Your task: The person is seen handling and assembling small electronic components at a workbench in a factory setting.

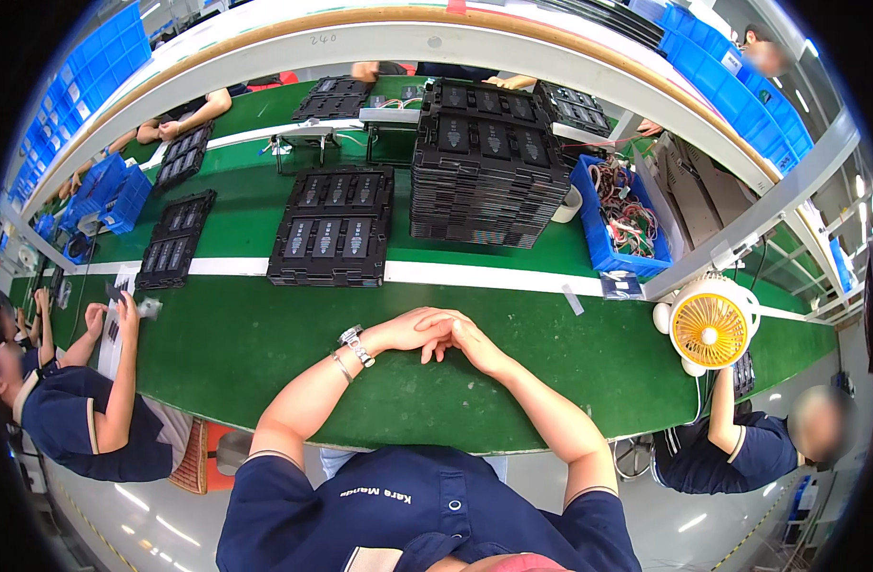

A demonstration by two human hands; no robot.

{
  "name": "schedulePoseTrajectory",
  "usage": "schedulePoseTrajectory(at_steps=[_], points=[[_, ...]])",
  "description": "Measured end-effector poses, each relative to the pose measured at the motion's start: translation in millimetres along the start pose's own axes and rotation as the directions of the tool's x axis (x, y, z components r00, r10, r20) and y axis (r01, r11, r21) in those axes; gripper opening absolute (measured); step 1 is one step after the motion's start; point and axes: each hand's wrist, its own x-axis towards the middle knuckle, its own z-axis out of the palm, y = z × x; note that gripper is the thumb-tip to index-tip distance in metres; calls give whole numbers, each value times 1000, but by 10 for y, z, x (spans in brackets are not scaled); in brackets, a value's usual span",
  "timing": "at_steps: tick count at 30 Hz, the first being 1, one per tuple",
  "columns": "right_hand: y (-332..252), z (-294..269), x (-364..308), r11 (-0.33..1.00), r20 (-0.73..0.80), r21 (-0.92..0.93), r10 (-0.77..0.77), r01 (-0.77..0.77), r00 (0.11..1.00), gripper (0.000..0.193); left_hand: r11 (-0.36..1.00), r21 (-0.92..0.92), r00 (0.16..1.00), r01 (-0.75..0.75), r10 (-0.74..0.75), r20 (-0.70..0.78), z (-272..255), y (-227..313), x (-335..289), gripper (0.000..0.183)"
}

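Navy shirt (379, 515) nearest; our left hand (401, 330) and right hand (465, 336) folded together over green bench (217, 353), fingers relaxed, half-open, no object held. Black tray (330, 214) ahead-left: likely stiff, light; best gripped by opposite rims.

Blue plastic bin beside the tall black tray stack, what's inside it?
The blue rectangular plastic bin holds tangled thin wires, some red, some white. They cover its bottom, so whatever lies beneath them is hidden.

overlapped fingers (439, 347) — partly hidden by one another; lower-right co-worker's face (823, 426) — blurred
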Motion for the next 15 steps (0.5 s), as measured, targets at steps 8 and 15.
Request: schedulePoseTrajectory(at_steps=[8,15], points=[[18,-3,5,1000,-6,9,-15,15,1000,68,999,20,999,-47,47,4,-15,-108,26,58],[23,-12,6,1000,6,6,-26,26,1000,65,998,16,998,-59,59,2,-13,-99,22,54]])
